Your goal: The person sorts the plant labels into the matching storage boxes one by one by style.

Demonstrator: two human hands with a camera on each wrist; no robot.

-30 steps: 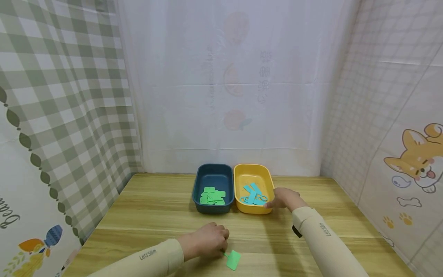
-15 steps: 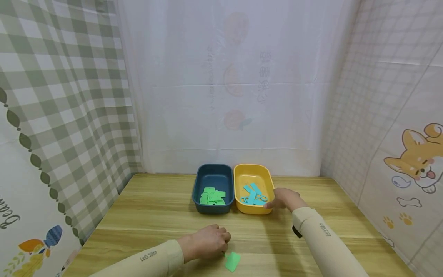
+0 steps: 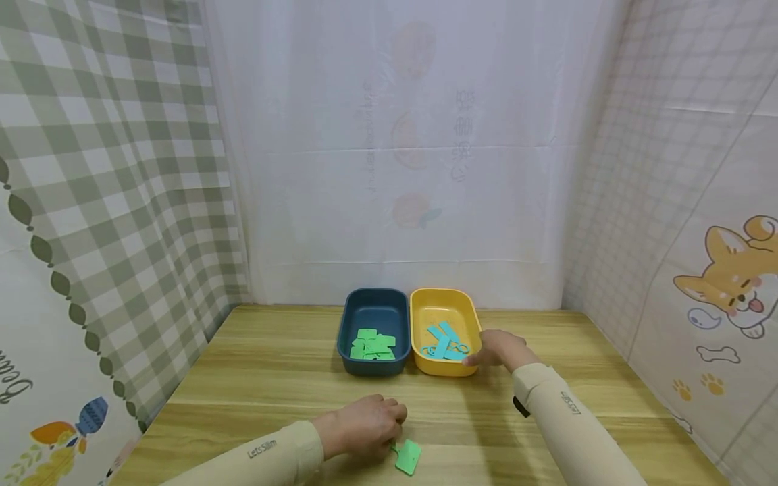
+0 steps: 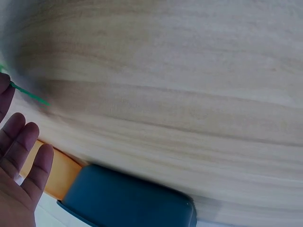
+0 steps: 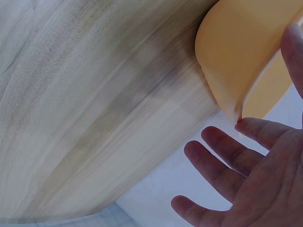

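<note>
Near the front of the table, my left hand pinches the thin tail of a green plastic tag. The flat tag lies just right of the fingertips. In the left wrist view, the green tail sticks out from the pinching fingertips at the left edge, and the other fingers are spread apart. My right hand rests at the front right corner of a yellow bin. In the right wrist view, its thumb and index finger touch the bin's rim, the other fingers extended away from it.
Left of the yellow bin, a dark blue bin holds several green tags. Blue strips with rings lie in the yellow bin. A white curtain hangs behind the wood-grain table, with patterned cloths on both sides.
My left hand has shifted slightly right, still pinching the tag's tail. The green tag has tilted and settled a little to the left. My right hand stays at the yellow bin.
</note>
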